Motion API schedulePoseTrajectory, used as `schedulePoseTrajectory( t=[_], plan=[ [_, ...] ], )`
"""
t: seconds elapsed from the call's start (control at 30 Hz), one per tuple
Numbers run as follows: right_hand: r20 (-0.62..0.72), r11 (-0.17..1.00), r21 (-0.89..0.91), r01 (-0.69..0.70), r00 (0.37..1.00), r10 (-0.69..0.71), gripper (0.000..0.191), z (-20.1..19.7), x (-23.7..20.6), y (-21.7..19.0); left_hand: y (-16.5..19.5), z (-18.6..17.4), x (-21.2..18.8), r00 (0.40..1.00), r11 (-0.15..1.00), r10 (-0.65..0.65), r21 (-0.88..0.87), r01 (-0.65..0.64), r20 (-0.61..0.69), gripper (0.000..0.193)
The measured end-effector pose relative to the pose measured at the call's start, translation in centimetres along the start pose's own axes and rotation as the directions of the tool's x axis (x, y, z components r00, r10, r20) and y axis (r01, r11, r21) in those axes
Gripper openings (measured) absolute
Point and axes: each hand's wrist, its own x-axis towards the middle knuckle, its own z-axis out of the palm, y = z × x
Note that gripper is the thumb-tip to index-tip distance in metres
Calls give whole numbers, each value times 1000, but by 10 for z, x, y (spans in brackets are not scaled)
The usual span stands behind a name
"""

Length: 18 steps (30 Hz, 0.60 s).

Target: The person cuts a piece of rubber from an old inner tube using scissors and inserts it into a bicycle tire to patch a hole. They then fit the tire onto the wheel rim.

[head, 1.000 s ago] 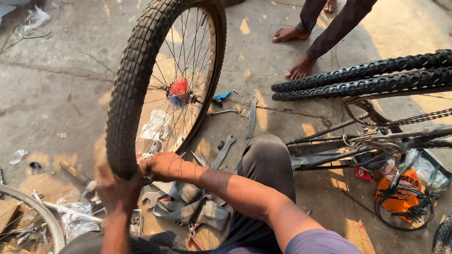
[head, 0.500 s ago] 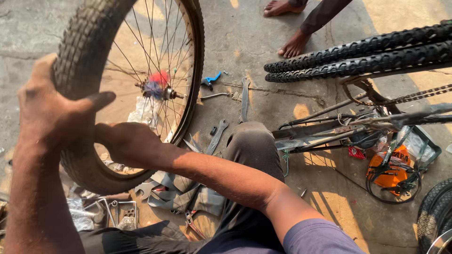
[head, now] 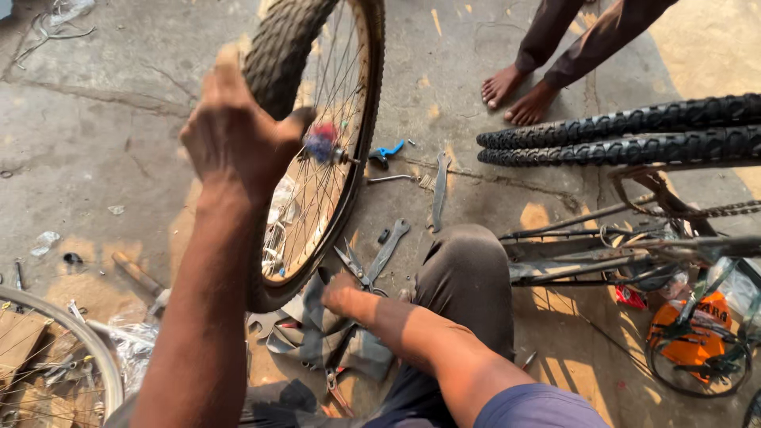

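A spoked bicycle wheel with a knobby tyre stands upright on the concrete in front of me. My left hand is raised and grips the tyre near its top. My right hand is low, at the wheel's bottom edge, and closes on the tyre there beside a pair of scissors. The wheel's hub carries a red and blue ornament. My bent knee in dark trousers is just right of the wheel.
Spanners and a blue tool lie on the floor behind the wheel. An upturned bicycle frame and two black tyres fill the right. Another person's bare feet stand at the top. A second rim lies lower left.
My left hand has climbed from the tyre's lower part to near its top. My right hand has dropped to the wheel's bottom. The wheel has shifted right in the view.
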Motion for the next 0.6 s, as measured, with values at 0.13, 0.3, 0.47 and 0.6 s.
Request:
schedulePoseTrajectory(
  t=[0.13,0.3,0.47,0.6],
  plan=[
    [-124,961,-68,267,954,-274,14,-14,-3,3,-6,-11,-15,997,992,75,-101,-75,-3,102],
    [-194,974,216,71,981,-29,16,-93,5,-13,-51,-3,-158,980,990,-42,-141,14,-195,87],
    [-370,971,185,148,926,-71,23,-152,-27,-13,-102,31,-234,965,964,-259,49,260,-29,64],
    [-397,953,287,97,917,26,17,-184,-37,-28,-112,-15,-179,996,994,61,-88,-67,-67,57]
  ],
)
